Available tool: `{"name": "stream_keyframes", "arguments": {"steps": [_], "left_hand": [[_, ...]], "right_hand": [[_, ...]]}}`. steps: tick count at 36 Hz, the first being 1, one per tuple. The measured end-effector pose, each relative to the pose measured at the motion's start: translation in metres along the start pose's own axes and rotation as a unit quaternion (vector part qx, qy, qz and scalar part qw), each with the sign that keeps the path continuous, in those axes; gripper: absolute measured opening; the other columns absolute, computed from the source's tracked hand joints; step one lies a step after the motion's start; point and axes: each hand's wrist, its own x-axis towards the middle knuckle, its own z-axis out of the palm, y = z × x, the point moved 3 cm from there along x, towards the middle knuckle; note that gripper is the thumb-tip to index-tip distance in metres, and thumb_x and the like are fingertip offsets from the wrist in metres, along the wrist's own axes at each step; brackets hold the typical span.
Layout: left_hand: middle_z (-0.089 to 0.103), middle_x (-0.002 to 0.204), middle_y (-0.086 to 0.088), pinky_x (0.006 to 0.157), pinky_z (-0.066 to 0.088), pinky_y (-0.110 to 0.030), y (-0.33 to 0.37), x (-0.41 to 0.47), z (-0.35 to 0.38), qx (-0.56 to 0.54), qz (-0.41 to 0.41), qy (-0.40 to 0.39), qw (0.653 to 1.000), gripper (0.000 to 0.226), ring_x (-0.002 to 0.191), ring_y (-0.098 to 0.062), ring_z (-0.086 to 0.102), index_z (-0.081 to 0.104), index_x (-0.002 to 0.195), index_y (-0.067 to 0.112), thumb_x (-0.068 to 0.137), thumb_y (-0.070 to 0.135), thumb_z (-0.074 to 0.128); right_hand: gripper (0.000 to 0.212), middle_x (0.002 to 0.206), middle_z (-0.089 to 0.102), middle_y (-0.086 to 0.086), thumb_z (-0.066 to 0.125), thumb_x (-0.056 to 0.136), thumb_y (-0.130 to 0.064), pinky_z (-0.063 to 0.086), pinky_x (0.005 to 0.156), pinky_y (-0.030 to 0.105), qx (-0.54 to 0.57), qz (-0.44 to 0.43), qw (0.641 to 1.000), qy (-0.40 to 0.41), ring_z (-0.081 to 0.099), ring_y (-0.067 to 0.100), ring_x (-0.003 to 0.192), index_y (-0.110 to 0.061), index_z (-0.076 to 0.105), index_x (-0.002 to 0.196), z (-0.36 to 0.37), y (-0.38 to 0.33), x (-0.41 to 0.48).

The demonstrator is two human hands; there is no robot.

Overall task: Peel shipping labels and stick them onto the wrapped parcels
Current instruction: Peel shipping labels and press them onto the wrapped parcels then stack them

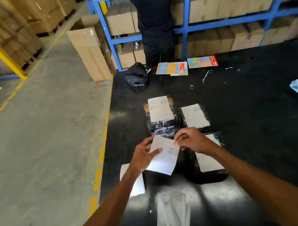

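both hands grip one white rectangular paper shipping label [166, 160], held just above the glossy black table [257, 118]: the left hand [144, 156] clamps its left edge, thumb on top, and the right hand [191, 139] pinches the top right corner. to peel cleanly, hold the left grip steady and roll that corner back slowly, so the sticker cannot curl onto itself. the black plastic-wrapped parcels [165, 129] just beyond already carry labels.

At the table's [257, 118] far edge lie a dark bag [136, 74] and two colourful packs [172, 68]; a person [155, 18] faces blue shelving [190, 26] behind.
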Motion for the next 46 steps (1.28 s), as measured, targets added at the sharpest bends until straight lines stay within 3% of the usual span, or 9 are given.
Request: {"name": "stream_keyframes", "arguments": {"steps": [4,7,13,16,20,30,40,46], "left_hand": [[0.074,0.108,0.001,0.069,0.060,-0.021,0.015,-0.001,0.027,0.030,0.018,0.025,0.999,0.035,0.082,0.001,0.074,0.063,0.120,0.012,0.087,0.006,0.075],[0.075,0.102,0.008,0.070,0.060,-0.021,0.023,-0.001,0.040,0.033,0.031,0.034,0.998,0.035,0.087,-0.003,0.075,0.064,0.120,0.010,0.087,0.004,0.074],[0.076,0.105,-0.001,0.073,0.061,-0.023,0.035,0.002,0.066,0.024,0.049,0.045,0.997,0.036,0.089,-0.008,0.076,0.066,0.120,0.010,0.085,0.005,0.076],[0.077,0.104,0.005,0.072,0.061,-0.023,0.037,0.002,0.078,0.013,0.053,0.042,0.998,0.033,0.091,-0.010,0.076,0.067,0.116,0.013,0.085,0.004,0.076],[0.078,0.096,0.014,0.071,0.061,-0.023,0.038,0.001,0.095,0.003,0.054,0.040,0.998,0.030,0.092,-0.011,0.076,0.068,0.111,0.018,0.086,0.003,0.075],[0.076,0.109,0.002,0.081,0.063,-0.036,0.039,0.005,0.114,0.015,0.042,0.055,0.997,0.033,0.098,-0.019,0.075,0.067,0.117,0.009,0.085,0.007,0.077],[0.077,0.110,-0.003,0.076,0.063,-0.031,0.045,0.003,0.120,0.005,0.044,0.072,0.996,0.033,0.095,-0.017,0.075,0.068,0.116,0.008,0.085,0.006,0.077],[0.078,0.103,0.004,0.075,0.063,-0.031,0.045,0.002,0.125,-0.010,0.051,0.063,0.997,0.032,0.093,-0.017,0.076,0.068,0.116,0.009,0.085,0.004,0.076]], "right_hand": [[0.007,0.081,0.078,0.007,0.072,0.093,-0.007,0.062,0.077,0.040,0.004,-0.001,1.000,-0.026,0.077,0.027,0.079,-0.003,0.070,0.098,-0.037,-0.004,-0.012],[0.007,0.090,0.078,0.014,0.067,0.097,-0.009,0.061,0.076,0.035,0.017,0.005,0.998,-0.060,0.078,0.032,0.084,-0.002,0.070,0.095,-0.060,-0.004,-0.023],[0.016,0.098,0.079,0.010,0.066,0.098,-0.016,0.058,0.076,0.034,0.003,0.005,0.996,-0.091,0.078,0.026,0.089,0.000,0.070,0.102,-0.092,-0.003,-0.040],[0.016,0.100,0.079,0.008,0.065,0.099,-0.016,0.059,0.074,0.031,-0.008,-0.004,0.995,-0.095,0.078,0.024,0.090,-0.001,0.070,0.102,-0.101,-0.001,-0.042],[0.015,0.098,0.079,0.005,0.065,0.099,-0.016,0.060,0.081,0.038,-0.039,-0.010,0.993,-0.108,0.078,0.022,0.090,-0.002,0.070,0.102,-0.114,0.002,-0.042],[0.020,0.099,0.079,0.009,0.067,0.098,-0.017,0.061,0.086,0.042,-0.038,-0.020,0.991,-0.123,0.078,0.024,0.091,0.001,0.070,0.103,-0.138,0.004,-0.046],[0.021,0.096,0.079,0.009,0.064,0.099,-0.017,0.059,0.085,0.046,-0.045,-0.036,0.991,-0.121,0.078,0.024,0.090,0.004,0.069,0.101,-0.140,0.005,-0.047],[0.021,0.097,0.078,0.011,0.065,0.099,-0.016,0.059,0.087,0.047,-0.045,-0.036,0.991,-0.125,0.078,0.025,0.091,0.005,0.068,0.102,-0.142,0.006,-0.048]]}}
